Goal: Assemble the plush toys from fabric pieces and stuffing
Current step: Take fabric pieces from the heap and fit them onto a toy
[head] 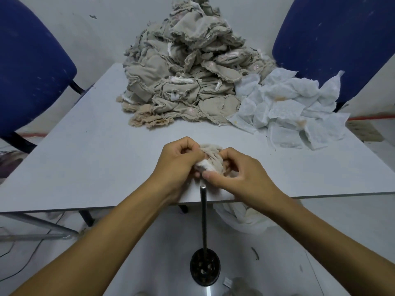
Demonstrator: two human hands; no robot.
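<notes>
Both hands pinch one bunched beige piece (pixel 211 157) between them: left hand (pixel 181 161) on its left side, right hand (pixel 241 171) on its right and front. White stuffing (pixel 204 165) shows low. Rod (pixel 203 214) tip directly below. Pile (pixel 183 77) far across bench (pixel 85 146).

The piece (pixel 211 155) you hold is soft beige cloth, bunched and wrinkled, with a tuft of white fluffy stuffing (pixel 204 165) showing, and the heap (pixel 183 75) ahead of you is the same matt beige cloth with rough, frayed edges. Beside it your white sheets (pixel 284 110) look thin, papery and crinkled, a few stained tan, while the tabletop (pixel 85 150) is smooth, matt pale grey. The rod (pixel 204 216) below your hands is dark metal with a shiny tip on a black base (pixel 205 267), and the chairs (pixel 32 67) are covered in matt blue cloth.
</notes>
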